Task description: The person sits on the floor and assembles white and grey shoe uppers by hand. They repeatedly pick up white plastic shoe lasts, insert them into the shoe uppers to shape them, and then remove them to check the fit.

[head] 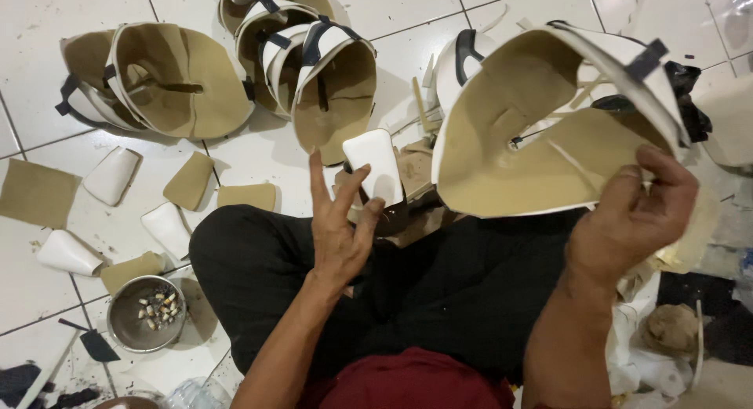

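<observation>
My left hand (339, 221) holds a small white padded piece (375, 164) between thumb and fingers, index finger raised, above my crossed legs in black trousers (439, 283). My right hand (631, 217) grips the lower edge of a large white shoe upper with a tan lining and dark straps (541, 119), held open and tilted toward me at the right.
Several similar tan-lined uppers (157, 79) lie stacked on the white tiled floor (47, 17) ahead. Tan and white cut pieces (114, 174) are scattered at left. A metal bowl with butts (145, 311) sits near my left knee. Rags and scraps (667, 330) lie at right.
</observation>
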